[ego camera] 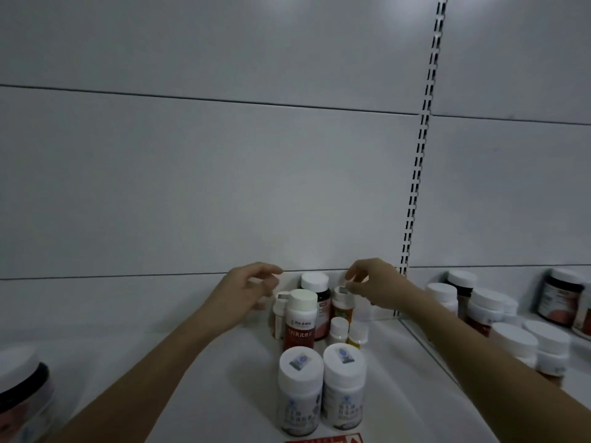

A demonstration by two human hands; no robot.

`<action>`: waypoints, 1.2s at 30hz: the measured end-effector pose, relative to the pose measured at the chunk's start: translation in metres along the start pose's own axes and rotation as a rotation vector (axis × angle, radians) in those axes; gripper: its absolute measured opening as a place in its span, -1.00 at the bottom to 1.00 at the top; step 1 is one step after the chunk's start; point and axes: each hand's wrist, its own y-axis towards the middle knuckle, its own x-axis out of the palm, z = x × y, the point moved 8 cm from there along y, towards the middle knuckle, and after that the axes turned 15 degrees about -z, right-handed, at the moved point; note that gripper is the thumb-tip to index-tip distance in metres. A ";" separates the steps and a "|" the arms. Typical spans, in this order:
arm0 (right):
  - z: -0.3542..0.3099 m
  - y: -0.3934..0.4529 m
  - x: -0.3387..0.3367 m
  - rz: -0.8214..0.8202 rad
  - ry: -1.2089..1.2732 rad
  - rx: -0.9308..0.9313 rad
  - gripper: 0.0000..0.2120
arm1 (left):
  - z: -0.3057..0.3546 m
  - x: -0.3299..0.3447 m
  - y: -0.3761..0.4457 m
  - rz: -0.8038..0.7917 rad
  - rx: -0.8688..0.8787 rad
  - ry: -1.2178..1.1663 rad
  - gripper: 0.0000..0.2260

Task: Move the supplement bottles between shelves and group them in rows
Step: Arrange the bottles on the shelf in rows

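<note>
Nearest the camera, two squat white plastic bottles with white caps [321, 383] are standing side by side at the front of the white metal shelf [179, 362], touching or nearly so. Behind them a tall red-labelled bottle with a white cap [300, 319] is standing upright, with two small white-capped vials [348, 331] just to its right. Further back, the right hand [374, 287] is pinching the cap of an orange bottle [342, 303] between thumb and fingertips, while the left hand [252, 290] is hovering with loosely curled fingers beside a small white bottle [280, 310], apparently holding nothing. A dark bottle with a white cap [316, 284] is standing against the back panel.

The step in hand looks like tidying the back of the cluster into a row; the next move likely calls for lifting the orange bottle straight up so its neighbours are not toppled.

Labels are blurring beyond reading, and the bottles at both frame edges are partly cut off.
</note>
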 end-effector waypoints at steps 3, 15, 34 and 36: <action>0.007 0.003 0.009 -0.031 -0.080 0.028 -0.73 | -0.009 0.015 0.014 -0.166 -0.053 0.236 -0.71; 0.015 -0.002 0.011 0.181 0.042 0.065 -0.74 | -0.012 -0.019 0.034 -0.005 -0.050 0.109 -0.58; -0.036 -0.143 -0.108 0.120 0.653 -0.248 -0.79 | 0.194 0.036 -0.002 -0.138 0.202 0.078 -0.71; -0.025 -0.172 -0.121 0.146 0.635 -0.252 -0.77 | 0.209 0.063 -0.008 -0.153 0.203 0.078 -0.73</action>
